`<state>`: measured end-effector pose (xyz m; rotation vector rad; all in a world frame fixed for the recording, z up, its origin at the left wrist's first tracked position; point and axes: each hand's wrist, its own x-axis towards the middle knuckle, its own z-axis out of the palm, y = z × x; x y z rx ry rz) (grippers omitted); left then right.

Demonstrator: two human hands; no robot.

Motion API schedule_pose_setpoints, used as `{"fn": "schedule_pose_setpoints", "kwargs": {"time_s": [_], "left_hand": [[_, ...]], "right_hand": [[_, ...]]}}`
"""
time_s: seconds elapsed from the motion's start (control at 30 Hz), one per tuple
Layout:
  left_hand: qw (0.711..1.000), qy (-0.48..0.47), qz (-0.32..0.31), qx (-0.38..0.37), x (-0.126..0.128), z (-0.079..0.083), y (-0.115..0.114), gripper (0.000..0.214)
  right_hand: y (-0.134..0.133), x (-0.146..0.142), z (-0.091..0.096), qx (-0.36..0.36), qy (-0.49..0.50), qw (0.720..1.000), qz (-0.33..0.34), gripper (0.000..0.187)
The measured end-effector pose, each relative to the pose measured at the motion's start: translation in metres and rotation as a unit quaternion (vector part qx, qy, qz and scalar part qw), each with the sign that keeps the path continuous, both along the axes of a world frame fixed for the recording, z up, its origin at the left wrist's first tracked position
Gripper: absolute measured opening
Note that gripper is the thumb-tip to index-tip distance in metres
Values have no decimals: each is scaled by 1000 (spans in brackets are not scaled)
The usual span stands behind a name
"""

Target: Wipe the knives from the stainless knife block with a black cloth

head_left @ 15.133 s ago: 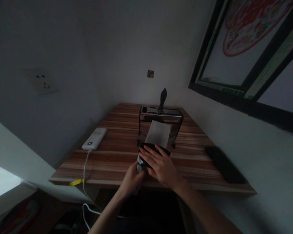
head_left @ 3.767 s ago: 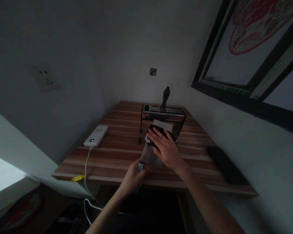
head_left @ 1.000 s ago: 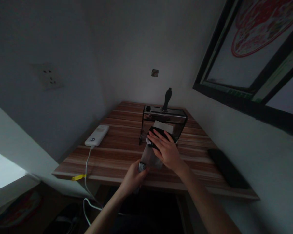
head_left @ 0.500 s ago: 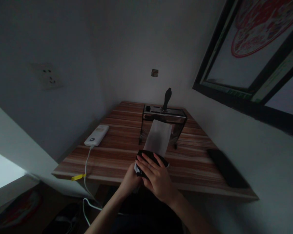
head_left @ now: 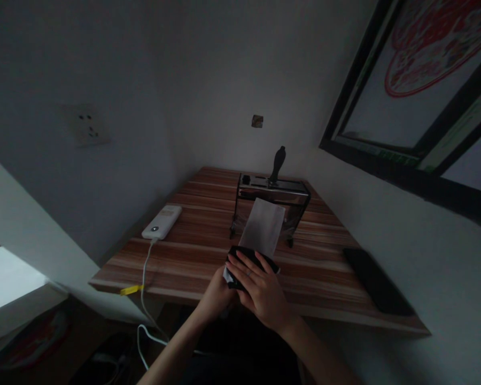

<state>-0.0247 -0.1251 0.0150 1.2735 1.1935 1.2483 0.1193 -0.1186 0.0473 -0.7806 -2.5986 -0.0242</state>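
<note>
My left hand (head_left: 215, 297) is closed on the near end of a pale flat blade (head_left: 263, 226) that slants up and away toward a metal knife rack (head_left: 274, 191). The right hand hides most of that grip. My right hand (head_left: 261, 291) lies over a black pad (head_left: 240, 252), fingers curled on it, pressing it against the blade's near part above the wooden table's (head_left: 192, 251) front edge. A black-handled knife (head_left: 278, 160) stands in the rack.
A white power bank (head_left: 162, 222) lies at the table's left, and its white cable (head_left: 144, 278) with a yellow tag (head_left: 130, 290) hangs over the front edge. A black phone (head_left: 379, 280) lies at the right. Walls close in; a framed picture (head_left: 417, 91) hangs right and a socket (head_left: 86, 124) sits left.
A second ago my right hand held the pad far up the blade by the rack. It has slid back down to the near end beside my left hand.
</note>
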Motion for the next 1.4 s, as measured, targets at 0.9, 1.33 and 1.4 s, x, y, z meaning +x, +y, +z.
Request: {"fn": "schedule_pose_setpoints", "kwargs": {"time_s": [0.9, 1.33, 1.4], "left_hand": [[996, 84, -41, 1, 4, 4, 0, 21], [994, 101, -34, -14, 8, 6, -4, 29], [991, 127, -36, -8, 9, 6, -4, 30]], "right_hand": [[86, 33, 50, 94, 62, 991, -75, 46], [88, 41, 57, 115, 83, 985, -103, 48], [87, 45, 55, 113, 86, 985, -102, 48]]}}
